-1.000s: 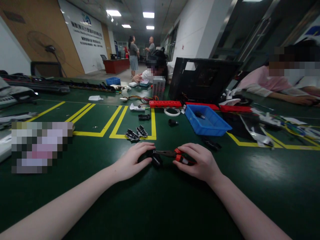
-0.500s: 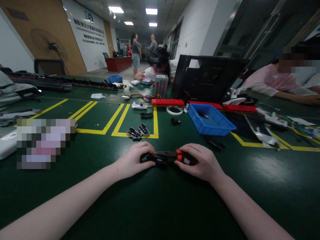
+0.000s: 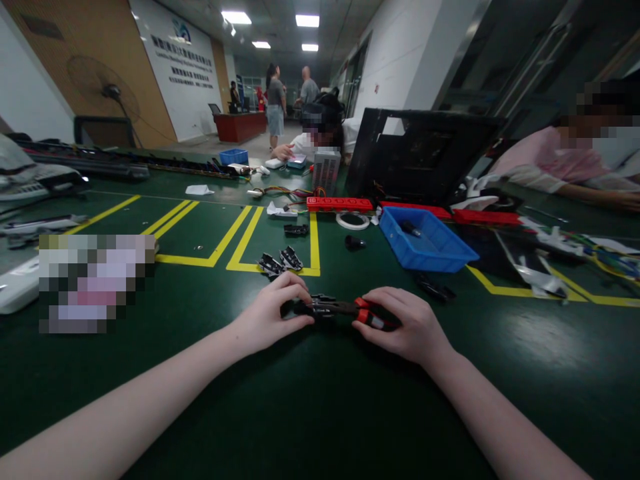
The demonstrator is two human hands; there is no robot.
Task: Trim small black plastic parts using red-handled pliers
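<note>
- I am watching the left hand (image 3: pixel 280 308) pinching a black part (image 3: pixel 319 311).
- The right hand (image 3: pixel 405 325) is gripping red-handled pliers (image 3: pixel 362 312); their nose is overlapping the part, contact unclear.

The green counter (image 3: pixel 320 413) looks smooth and glossy from here, catching a pale glare. The pliers (image 3: pixel 349 307) show dull dark metal and red plastic grips; the black piece (image 3: pixel 321 311) at their tip looks like shiny plastic. That blue tray (image 3: pixel 435 262) is smooth plastic, the perforated box (image 3: pixel 325 172) grey metal, the big black panel (image 3: pixel 373 157) mostly matt.
</note>
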